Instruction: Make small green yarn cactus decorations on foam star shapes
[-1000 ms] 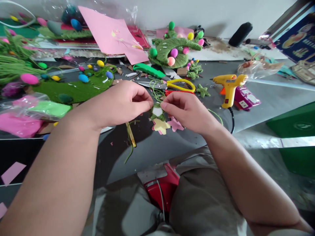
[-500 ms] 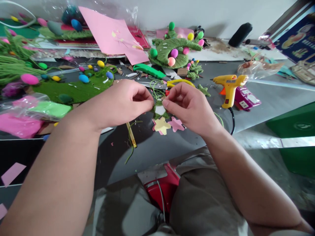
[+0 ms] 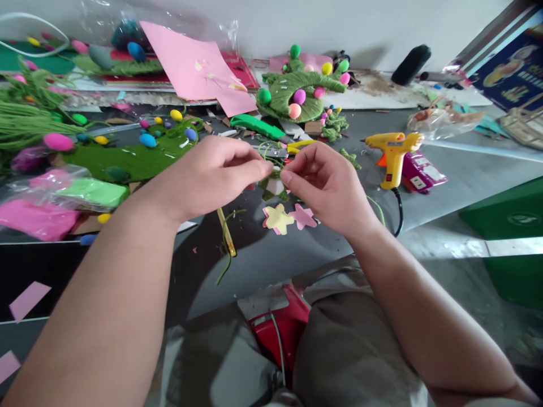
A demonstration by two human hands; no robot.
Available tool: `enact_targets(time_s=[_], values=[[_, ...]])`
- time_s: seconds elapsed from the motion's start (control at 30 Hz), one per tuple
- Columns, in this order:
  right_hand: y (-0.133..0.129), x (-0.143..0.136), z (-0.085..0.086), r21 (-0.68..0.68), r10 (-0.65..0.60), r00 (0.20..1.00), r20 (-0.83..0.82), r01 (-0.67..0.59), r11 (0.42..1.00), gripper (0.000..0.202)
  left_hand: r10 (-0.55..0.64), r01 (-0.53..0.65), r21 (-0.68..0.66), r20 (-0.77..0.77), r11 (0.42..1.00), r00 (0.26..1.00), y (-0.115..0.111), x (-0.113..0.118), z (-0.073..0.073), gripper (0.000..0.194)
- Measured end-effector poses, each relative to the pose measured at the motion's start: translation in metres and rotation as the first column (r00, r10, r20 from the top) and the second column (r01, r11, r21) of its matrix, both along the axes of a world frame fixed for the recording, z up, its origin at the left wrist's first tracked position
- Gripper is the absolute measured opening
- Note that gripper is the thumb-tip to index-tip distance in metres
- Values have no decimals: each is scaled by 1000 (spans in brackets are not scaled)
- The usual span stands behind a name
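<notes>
Got the left hand (image 3: 224, 181) and right hand (image 3: 326, 189) facing each other, with just a small gap between, right by a small green yarn-wrapped star with a white middle (image 3: 276, 186). Can see that star between the hands, over the dark grey tabletop (image 3: 254, 263), partly hidden by fingers. Got the thumb and index finger bent in close to each other on both sides, but honestly can't tell if either hand is pinching the star or a strand of yarn.

Got a pale yellow paper star (image 3: 278, 219) on top of some pink paper just nearer the lap, with a pink paper star (image 3: 304, 216) right beside. Also got a thin yellow stick (image 3: 228, 236) lying left of those, plus metal scissors with yellow handles (image 3: 299, 147) half covered behind the hands. Way off right, got a yellow glue gun (image 3: 396, 155) with a black cord.
</notes>
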State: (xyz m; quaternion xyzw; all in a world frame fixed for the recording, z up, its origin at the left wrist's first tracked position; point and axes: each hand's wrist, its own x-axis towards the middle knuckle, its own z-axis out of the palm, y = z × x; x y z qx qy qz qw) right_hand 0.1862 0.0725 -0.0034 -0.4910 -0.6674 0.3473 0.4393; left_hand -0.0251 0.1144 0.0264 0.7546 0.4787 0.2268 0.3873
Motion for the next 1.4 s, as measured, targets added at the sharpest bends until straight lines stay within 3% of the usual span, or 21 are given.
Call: enact_targets(time_s=[0.17,0.43,0.7,0.87,0.97,1.23,1.4], values=[[2,3,1,-9,46,998,-32,-46,999,14,16,-11,-63,72,998,997,-4,5,2,23],[5,10,3,-41,116,993,-34,-118,992,23,-56,94,-176,210,980,976,-4,5,1,22],[6,7,3,-23,120,989,-92,-122,992,19,13,41,-174,301,984,953,0,8,-15,32],[7,7,2,-41,121,986,-118,-126,991,18,-1,77,-209,341,975,940,0,6,-13,28],[7,8,3,-53,112,985,-133,-120,991,16,19,96,-272,392,958,920,1,3,-11,43],[5,9,4,-58,78,989,-128,-86,995,17,36,25,-204,292,979,956,0,8,-14,28],[5,10,3,-71,76,989,-130,-86,994,16,31,27,-176,324,984,946,1,8,-16,38]])
